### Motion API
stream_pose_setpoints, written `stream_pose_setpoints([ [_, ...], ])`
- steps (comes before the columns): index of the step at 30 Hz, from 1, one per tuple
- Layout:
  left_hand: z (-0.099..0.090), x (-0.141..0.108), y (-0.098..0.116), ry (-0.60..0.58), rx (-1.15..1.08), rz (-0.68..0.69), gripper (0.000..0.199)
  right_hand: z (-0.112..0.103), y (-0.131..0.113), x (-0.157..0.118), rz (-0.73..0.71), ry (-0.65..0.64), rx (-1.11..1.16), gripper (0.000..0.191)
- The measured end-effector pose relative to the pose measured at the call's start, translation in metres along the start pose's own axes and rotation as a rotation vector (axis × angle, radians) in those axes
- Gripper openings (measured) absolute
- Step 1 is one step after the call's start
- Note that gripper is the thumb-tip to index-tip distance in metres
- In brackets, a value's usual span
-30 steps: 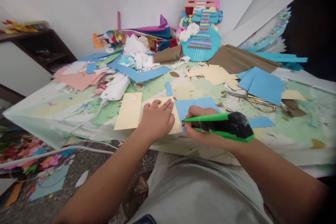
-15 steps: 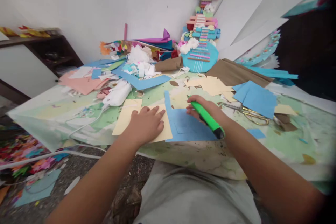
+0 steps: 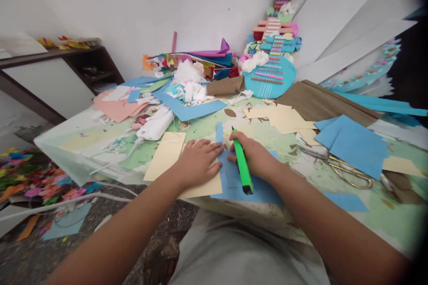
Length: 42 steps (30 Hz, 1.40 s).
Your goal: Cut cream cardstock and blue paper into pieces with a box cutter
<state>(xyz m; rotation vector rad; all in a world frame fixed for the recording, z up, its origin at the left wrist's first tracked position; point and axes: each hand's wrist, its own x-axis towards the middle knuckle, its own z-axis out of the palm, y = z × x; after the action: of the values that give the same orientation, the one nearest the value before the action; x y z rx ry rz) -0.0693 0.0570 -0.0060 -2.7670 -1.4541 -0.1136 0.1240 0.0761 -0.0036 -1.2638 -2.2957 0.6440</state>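
My left hand [image 3: 200, 162] lies flat with fingers stretched over a cream paper sheet [image 3: 200, 189], its fingertips reaching the edge of the blue paper [image 3: 259, 193]. Between the fingers of my right hand [image 3: 256, 153] is a thick green marker [image 3: 243, 164] with a black end, its dark tip pointing away from me. The right hand is over the blue paper, which has a narrow strip running up beside the cream sheet. Faint lines show on the blue paper, partly hidden by my hand. Another cream piece [image 3: 162, 153] lies left of my left hand.
Gold-handled scissors [image 3: 351, 176] lie at right beside stacked blue sheets [image 3: 356, 142]. A white power strip [image 3: 155, 122] with a cable stands at left. Behind are paper scraps [image 3: 189, 78], brown paper [image 3: 324, 102] and a blue guitar-shaped decoration [image 3: 269, 75] against the wall.
The view has shifted left and closer. My left hand has slid right to the blue paper's edge. My right hand has come nearer to it, and the marker has turned more upright in view.
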Motion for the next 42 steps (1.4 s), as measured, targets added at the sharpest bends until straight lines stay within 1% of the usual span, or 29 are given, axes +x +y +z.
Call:
stream_pose_setpoints([
  [2, -0.001, -0.001, 0.000, -0.011, -0.004, 0.001, 0.049, 0.001, 0.000, 0.003, 0.011, 0.015, -0.008, 0.037],
  [7, -0.003, 0.000, 0.001, -0.013, -0.014, -0.002, 0.056, 0.001, -0.006, 0.007, 0.016, -0.029, -0.027, 0.034],
  [10, -0.004, 0.000, 0.001, -0.013, -0.014, -0.002, 0.056, 0.000, -0.007, 0.009, 0.040, -0.039, 0.026, 0.029],
  [14, -0.003, 0.000, 0.001, -0.012, -0.010, 0.004, 0.056, 0.001, -0.004, 0.009, 0.034, -0.041, 0.099, 0.025],
  [19, -0.002, -0.001, 0.002, -0.017, -0.009, 0.008, 0.056, -0.001, 0.001, 0.007, 0.011, -0.026, 0.109, 0.032],
  [21, -0.002, -0.001, 0.001, -0.029, -0.017, 0.004, 0.060, -0.004, 0.001, 0.007, 0.008, -0.049, 0.098, 0.033],
  [25, -0.002, -0.001, -0.001, -0.055, -0.035, 0.015, 0.076, -0.010, -0.002, 0.010, 0.030, -0.112, 0.068, 0.027],
  [27, -0.002, -0.001, -0.003, -0.063, -0.035, 0.027, 0.080, -0.013, -0.003, 0.012, 0.041, -0.131, 0.045, 0.026],
  [31, 0.000, 0.000, -0.004, -0.068, -0.025, 0.036, 0.082, -0.017, -0.006, 0.015, 0.031, -0.174, 0.029, 0.025],
  [34, 0.000, 0.000, -0.004, -0.071, -0.028, 0.044, 0.082, -0.020, -0.007, 0.017, -0.004, -0.205, 0.069, 0.027],
  [37, 0.000, -0.001, -0.004, -0.070, -0.033, 0.043, 0.082, -0.023, -0.004, 0.017, -0.003, -0.244, 0.126, 0.031],
  [39, -0.001, -0.002, -0.003, -0.070, -0.037, 0.041, 0.081, -0.024, -0.002, 0.016, 0.000, -0.251, 0.144, 0.034],
  [42, -0.001, -0.002, -0.003, -0.065, -0.047, 0.036, 0.081, -0.024, 0.000, 0.012, 0.025, -0.243, 0.106, 0.033],
])
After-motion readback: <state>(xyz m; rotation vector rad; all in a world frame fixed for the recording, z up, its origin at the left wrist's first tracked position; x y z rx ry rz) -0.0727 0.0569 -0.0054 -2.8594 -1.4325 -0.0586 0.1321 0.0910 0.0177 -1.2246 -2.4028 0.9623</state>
